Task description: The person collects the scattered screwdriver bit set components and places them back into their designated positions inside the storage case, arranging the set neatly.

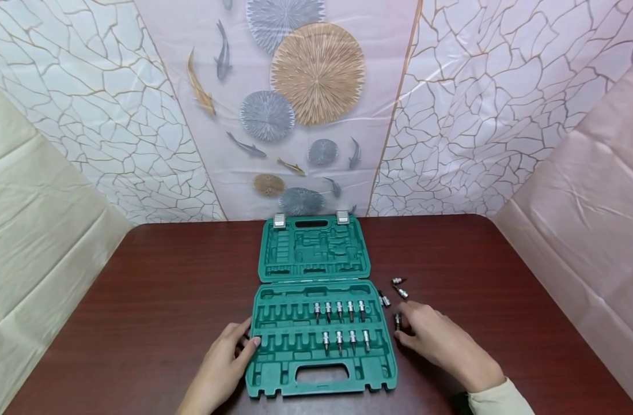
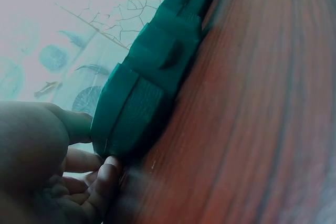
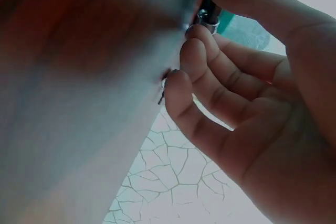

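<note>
A green plastic tool case (image 1: 321,387) lies open on the table, its lid (image 1: 367,253) folded back. Several silver bit sockets (image 1: 339,310) stand in its upper row and several more bit sockets (image 1: 339,340) in its lower row. My left hand (image 1: 222,358) grips the case's left edge, thumb on the rim and curled fingers low against the side (image 2: 128,114). Just right of the case, my right hand (image 1: 432,334) pinches a bit socket (image 1: 397,321) between thumb and fingers. The right wrist view shows that bit socket (image 3: 209,22) at the fingertips, partly covered.
Loose bit sockets (image 1: 401,292) lie on the dark red table (image 1: 440,253) beyond my right hand, and another bit socket (image 1: 385,300) is beside the case's right edge. A patterned backdrop (image 1: 451,144) rises behind the table, with pale cloth (image 1: 570,230) at the sides.
</note>
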The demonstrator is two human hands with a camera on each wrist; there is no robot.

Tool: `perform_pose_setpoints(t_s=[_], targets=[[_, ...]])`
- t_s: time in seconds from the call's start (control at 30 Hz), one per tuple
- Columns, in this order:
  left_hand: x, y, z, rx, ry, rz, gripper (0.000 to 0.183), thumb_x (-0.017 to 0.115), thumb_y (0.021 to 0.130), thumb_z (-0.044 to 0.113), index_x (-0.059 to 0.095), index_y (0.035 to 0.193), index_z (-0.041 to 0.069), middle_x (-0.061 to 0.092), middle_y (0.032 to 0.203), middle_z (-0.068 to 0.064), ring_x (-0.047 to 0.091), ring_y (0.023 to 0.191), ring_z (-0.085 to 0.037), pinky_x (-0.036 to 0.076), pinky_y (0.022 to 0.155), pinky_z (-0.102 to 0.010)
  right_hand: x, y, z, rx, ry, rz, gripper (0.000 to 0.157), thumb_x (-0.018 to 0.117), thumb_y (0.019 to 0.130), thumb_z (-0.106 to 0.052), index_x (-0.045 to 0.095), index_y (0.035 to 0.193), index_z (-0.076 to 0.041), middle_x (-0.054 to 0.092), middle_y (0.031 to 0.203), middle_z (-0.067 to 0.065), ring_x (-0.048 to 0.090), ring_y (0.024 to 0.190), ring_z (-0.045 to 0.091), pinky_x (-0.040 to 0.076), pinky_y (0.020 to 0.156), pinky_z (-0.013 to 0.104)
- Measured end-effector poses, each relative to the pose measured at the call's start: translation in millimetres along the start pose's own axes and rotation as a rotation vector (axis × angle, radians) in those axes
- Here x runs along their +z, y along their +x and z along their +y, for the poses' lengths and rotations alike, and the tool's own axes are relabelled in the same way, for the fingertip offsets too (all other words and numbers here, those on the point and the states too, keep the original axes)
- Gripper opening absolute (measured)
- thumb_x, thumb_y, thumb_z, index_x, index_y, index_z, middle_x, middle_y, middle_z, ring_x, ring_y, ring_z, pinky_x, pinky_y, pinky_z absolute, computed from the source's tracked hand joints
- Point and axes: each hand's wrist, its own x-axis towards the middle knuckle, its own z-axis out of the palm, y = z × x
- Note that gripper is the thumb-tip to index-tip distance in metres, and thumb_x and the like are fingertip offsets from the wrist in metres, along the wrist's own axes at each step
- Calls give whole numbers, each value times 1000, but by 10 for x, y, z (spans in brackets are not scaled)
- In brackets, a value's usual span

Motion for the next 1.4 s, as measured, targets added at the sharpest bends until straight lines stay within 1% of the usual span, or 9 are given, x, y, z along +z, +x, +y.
perform_pose_setpoints(t_s=[0.07, 0.17, 0.27, 0.4, 0.6, 0.83, 1.03, 1.27, 1.4], targets=[[1, 8, 0, 4, 3, 2, 56, 62, 109, 25, 51, 152, -8, 59, 109, -3, 55, 81, -13, 47, 67, -30, -30, 5, 6, -28, -3, 22, 20, 84, 85, -3, 68, 97, -9, 56, 82, -6, 50, 70, 5, 46, 61, 28], [2, 13, -5, 3, 8, 2, 55, 63, 109, 24, 51, 152, -8, 59, 109, -3, 55, 81, -13, 47, 67, -30, -58, 24, 7, -78, -17, 60, 27, 84, 86, -4, 73, 111, -4, 63, 94, -1, 58, 78, 7, 53, 66, 31], [2, 14, -10, -8, 5, 2, 54, 63, 109, 24, 51, 152, -7, 59, 108, -3, 55, 80, -13, 47, 67, -30, -71, 50, -15, -109, -50, 95, 31, 84, 85, -5, 74, 114, -1, 65, 102, 3, 61, 83, 10, 56, 70, 33], [-6, 6, -20, -8, -3, 0, 54, 63, 109, 24, 51, 152, -7, 59, 108, -3, 55, 80, -13, 47, 68, -30, -81, 79, -71, -126, -43, 132, 33, 84, 84, -4, 74, 115, 1, 67, 103, 5, 65, 84, 14, 57, 70, 33], [-7, -4, -34, -3, -7, 1, 54, 63, 109, 23, 51, 153, -7, 59, 108, -3, 55, 80, -13, 47, 68, -30, -90, 102, -160, -184, 21, 172, 34, 85, 83, -4, 74, 115, -1, 70, 106, 6, 71, 87, 18, 59, 70, 31], [-10, 3, -33, -1, 0, 3, 54, 62, 109, 24, 51, 153, -7, 59, 109, -4, 55, 81, -13, 47, 68, -30, -93, 130, -262, -229, 67, 151, 32, 85, 86, -8, 73, 115, -2, 67, 105, 3, 70, 86, 17, 58, 69, 28], [0, 1, -21, 12, -5, 9, 54, 63, 108, 22, 51, 151, -8, 59, 108, -3, 55, 82, -13, 48, 68, -29, -68, 142, -342, -271, 90, 110, 30, 85, 88, -11, 72, 114, -4, 65, 102, 0, 63, 79, 11, 54, 64, 23], [8, -1, -10, 17, 6, 9, 54, 63, 108, 23, 51, 151, -9, 59, 108, -3, 55, 81, -13, 47, 68, -29, -25, 153, -470, -291, 126, 69, 30, 83, 90, -12, 71, 117, -7, 66, 109, 0, 61, 78, 7, 53, 64, 23], [11, -1, -9, 19, 6, 12, 54, 63, 108, 22, 51, 151, -9, 59, 108, -3, 55, 81, -13, 47, 68, -28, 10, 166, -550, -305, 117, 50, 30, 83, 91, -14, 70, 117, -8, 65, 110, 0, 62, 79, 5, 54, 66, 23]])
